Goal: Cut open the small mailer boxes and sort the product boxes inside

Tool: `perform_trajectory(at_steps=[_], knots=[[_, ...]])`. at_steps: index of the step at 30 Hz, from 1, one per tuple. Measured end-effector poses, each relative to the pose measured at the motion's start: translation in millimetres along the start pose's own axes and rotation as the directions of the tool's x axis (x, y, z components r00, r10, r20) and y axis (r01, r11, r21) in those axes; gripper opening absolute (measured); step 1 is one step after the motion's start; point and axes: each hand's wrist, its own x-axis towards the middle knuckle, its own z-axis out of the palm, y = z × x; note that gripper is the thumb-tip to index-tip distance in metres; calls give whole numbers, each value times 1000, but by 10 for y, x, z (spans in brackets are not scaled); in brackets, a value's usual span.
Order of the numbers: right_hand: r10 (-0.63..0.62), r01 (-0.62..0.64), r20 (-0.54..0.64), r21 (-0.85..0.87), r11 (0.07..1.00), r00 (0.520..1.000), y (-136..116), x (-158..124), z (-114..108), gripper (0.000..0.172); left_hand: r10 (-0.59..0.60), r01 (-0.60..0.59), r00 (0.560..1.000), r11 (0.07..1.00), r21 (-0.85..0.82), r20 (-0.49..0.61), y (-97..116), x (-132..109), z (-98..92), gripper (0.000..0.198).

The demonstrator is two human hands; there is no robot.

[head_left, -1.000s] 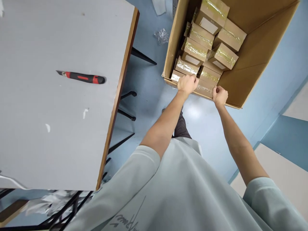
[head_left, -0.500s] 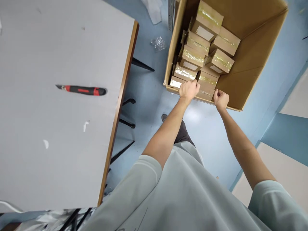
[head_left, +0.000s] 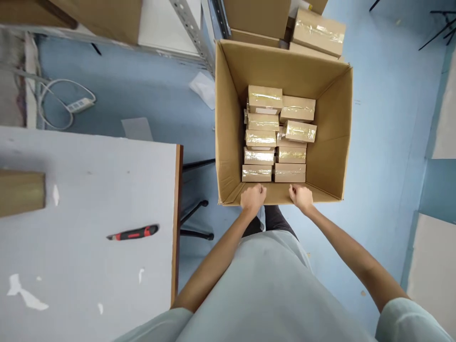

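A large open cardboard box (head_left: 333, 137) stands on the floor in front of me. My left hand (head_left: 253, 197) is closed over its near rim, left of the middle. Further right on the same rim, my right hand (head_left: 301, 195) is closed too, with its fingers curled over the edge. Inside the big box lie several small taped cartons (head_left: 290, 173) in two rows, some stacked on others. The right part of the box's floor is partly hidden by its walls and the cartons.
On the left a white table (head_left: 89, 190) bears a red and black utility knife (head_left: 133, 232), paper scraps and a tape roll (head_left: 22, 193). More cartons (head_left: 319, 32) stand behind the box, beside a metal shelf post (head_left: 190, 28). A power strip (head_left: 80, 105) lies on the floor.
My view has turned and moved, so the box now appears squarer and lower in it. Both hands remain on the near rim, which now stands clear of the front cartons.
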Motion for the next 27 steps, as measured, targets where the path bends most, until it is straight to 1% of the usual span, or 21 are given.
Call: perform_trajectory(at_steps=[5, 9, 12, 14, 16, 17, 18, 20, 21, 22, 23, 24, 25, 27], knots=[[-66, 62, 157, 30, 998, 985, -9, 29, -35, 45, -23, 24, 997, 1000, -12, 77, -97, 75, 36, 42], [-57, 34, 256, 94, 995, 965, 18, 45, -17, 47, -40, 48, 984, 998, -43, 176, -179, 231, 100, 41], [-71, 6, 302, 213, 977, 951, 55, 157, 27, 50, 19, 31, 965, 982, -186, 261, -159, 502, 70, 37], [-110, 13, 268, 339, 941, 957, 58, 383, 32, 51, 64, 20, 955, 961, -277, 290, -118, 808, -10, 33], [-103, 15, 165, 464, 886, 981, 21, 785, -9, 53, 64, 25, 959, 952, -304, 277, -72, 1239, -137, 24], [-66, 7, 97, 516, 857, 993, -16, 1053, -46, 56, 46, 37, 965, 951, -308, 258, -51, 1500, -218, 21], [-26, 2, 34, 561, 828, 999, -66, 1359, -92, 58, 26, 50, 973, 947, -318, 231, -32, 1785, -309, 23], [10, 34, -66, 645, 764, 998, -193, 2047, -194, 58, -22, 76, 987, 934, -348, 156, 9, 2396, -517, 37], [43, 51, -118, 693, 719, 992, -264, 2406, -244, 56, -84, 112, 993, 895, -431, 85, 35, 2702, -629, 43], [62, 72, -150, 746, 662, 987, -335, 2761, -290, 55, -138, 127, 990, 835, -536, 19, 65, 2994, -743, 50], [75, 86, -163, 795, 601, 984, -401, 3101, -330, 56, -183, 118, 982, 761, -638, -37, 99, 3266, -852, 54], [91, 87, -162, 834, 545, 983, -460, 3419, -362, 60, -206, 103, 977, 696, -710, -60, 135, 3510, -953, 55], [109, 68, -140, 864, 499, 984, -510, 3708, -387, 66, -197, 69, 977, 650, -757, -80, 169, 3724, -1041, 53], [139, 17, -85, 901, 434, 987, -585, 4183, -415, 76, -131, 0, 987, 573, -820, -91, 210, 4059, -1162, 44]])
